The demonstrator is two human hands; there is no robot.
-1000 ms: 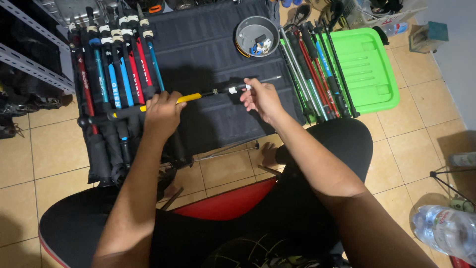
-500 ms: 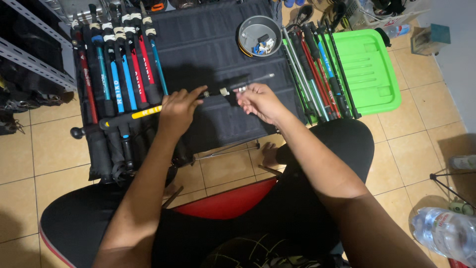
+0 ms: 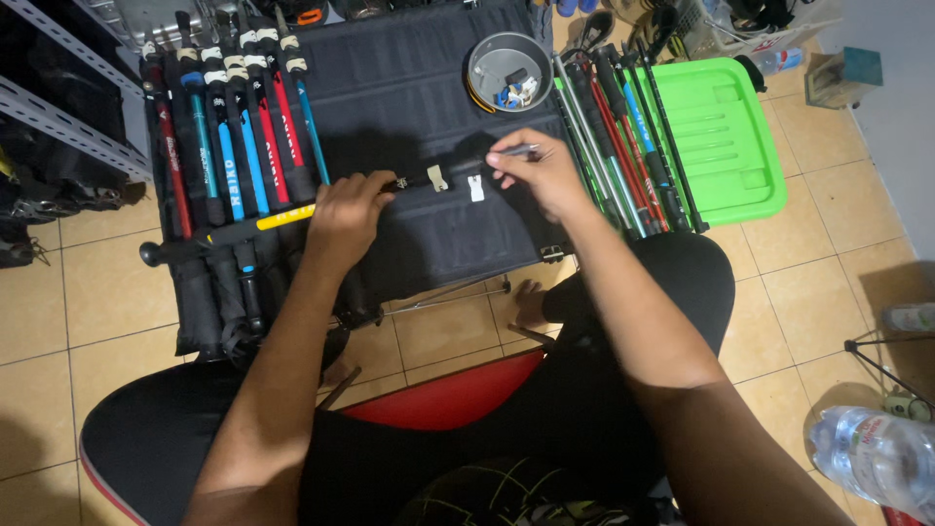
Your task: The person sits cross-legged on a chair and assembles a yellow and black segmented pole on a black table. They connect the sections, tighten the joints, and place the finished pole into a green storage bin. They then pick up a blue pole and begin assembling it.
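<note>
Black pole (image 3: 292, 216) with a yellow band lies across the dark mat (image 3: 409, 88); my left hand (image 3: 343, 209) wraps it, my right hand (image 3: 534, 168) pinches its thin end section. I judge the 2 loose clips could slip off and roll toward the round tin (image 3: 508, 70) beyond.

Beige tiled floor (image 3: 88, 282) with dark grout runs under everything. A grey metal shelf rack (image 3: 68, 117) stands left of the black cloth-covered bench (image 3: 409, 88); a pale wall (image 3: 891, 107) rises far to its right. Light is dim and even.
</note>
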